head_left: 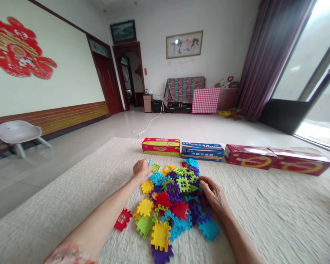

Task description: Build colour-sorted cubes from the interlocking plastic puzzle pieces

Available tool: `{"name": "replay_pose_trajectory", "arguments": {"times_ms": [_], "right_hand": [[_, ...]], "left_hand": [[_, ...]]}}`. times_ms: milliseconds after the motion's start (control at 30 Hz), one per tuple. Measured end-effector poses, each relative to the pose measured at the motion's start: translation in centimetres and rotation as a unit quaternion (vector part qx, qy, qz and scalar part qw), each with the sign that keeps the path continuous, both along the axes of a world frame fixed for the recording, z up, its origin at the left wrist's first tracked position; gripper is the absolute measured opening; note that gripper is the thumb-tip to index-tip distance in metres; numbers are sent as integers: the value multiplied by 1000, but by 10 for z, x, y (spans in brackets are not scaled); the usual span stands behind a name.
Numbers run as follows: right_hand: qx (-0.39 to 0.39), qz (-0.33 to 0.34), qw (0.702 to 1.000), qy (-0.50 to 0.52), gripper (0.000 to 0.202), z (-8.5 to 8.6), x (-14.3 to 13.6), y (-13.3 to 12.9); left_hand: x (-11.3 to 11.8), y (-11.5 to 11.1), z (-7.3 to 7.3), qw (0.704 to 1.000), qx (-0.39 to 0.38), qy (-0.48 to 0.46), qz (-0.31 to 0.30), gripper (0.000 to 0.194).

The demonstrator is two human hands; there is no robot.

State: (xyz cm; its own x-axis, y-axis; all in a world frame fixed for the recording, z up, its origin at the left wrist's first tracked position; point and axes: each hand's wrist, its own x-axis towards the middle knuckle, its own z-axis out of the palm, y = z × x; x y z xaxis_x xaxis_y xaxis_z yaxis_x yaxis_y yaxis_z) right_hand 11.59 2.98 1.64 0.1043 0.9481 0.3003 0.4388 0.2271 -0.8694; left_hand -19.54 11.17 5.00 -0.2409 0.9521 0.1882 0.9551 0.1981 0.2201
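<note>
Colourful notched plastic pieces lie in a loose heap on the beige textured surface, among them a yellow square [161, 235], a green window-shaped piece [183, 185] and a red piece [180, 210]. My left hand [142, 168] is closed at the heap's far left side, and a small blue bit [149, 161] pokes out at its fingertips. Over at the right edge of the heap, my right hand [213, 193] touches the pieces with its fingers bent; its fingertips are partly hidden, so any grip cannot be made out. A red window piece [123, 220] lies apart at the left.
Behind the heap stands a row of boxes: a red and yellow one [161, 147], a blue one [202, 151] and dark red ones [247, 157] to the right. A white chair [19, 132] stands on the floor at the far left.
</note>
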Motion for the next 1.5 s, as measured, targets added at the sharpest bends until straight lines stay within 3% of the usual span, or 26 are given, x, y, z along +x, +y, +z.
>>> {"name": "replay_pose_trajectory", "arguments": {"times_ms": [167,367,500,600,733,867,1000,1100,1200,1367,1500], "right_hand": [[16,5,999,46,45,-3,1,0],[56,-59,987,140,48,-10,5,4],[22,-71,980,183,50,-15,8,3],[2,-81,970,227,50,-14,9,1],[-14,-96,965,243,48,-12,9,1],[-27,-93,979,179,47,-10,8,-2],[-19,-88,991,101,50,-6,3,-22],[-14,-67,995,72,58,-7,-6,-42],[0,-57,998,21,64,-12,-13,-60],[73,-46,993,-78,60,-19,-21,-80],[94,-20,988,-121,59,-21,-25,-87]], "left_hand": [[49,-9,6,996,16,-64,-62,25],[73,-24,28,962,78,-239,-103,28],[82,-32,39,957,47,-253,-130,35],[56,-43,47,961,43,-243,-122,36],[-23,-79,45,970,35,-230,-65,34],[-95,-137,22,978,8,-207,23,39],[-118,-181,-9,982,3,-180,64,40],[-103,-193,-27,985,10,-166,49,42],[-72,-194,-37,990,43,-132,31,41],[-11,-196,-41,986,90,-139,-7,42],[24,-200,-42,982,104,-157,-3,46]]}}
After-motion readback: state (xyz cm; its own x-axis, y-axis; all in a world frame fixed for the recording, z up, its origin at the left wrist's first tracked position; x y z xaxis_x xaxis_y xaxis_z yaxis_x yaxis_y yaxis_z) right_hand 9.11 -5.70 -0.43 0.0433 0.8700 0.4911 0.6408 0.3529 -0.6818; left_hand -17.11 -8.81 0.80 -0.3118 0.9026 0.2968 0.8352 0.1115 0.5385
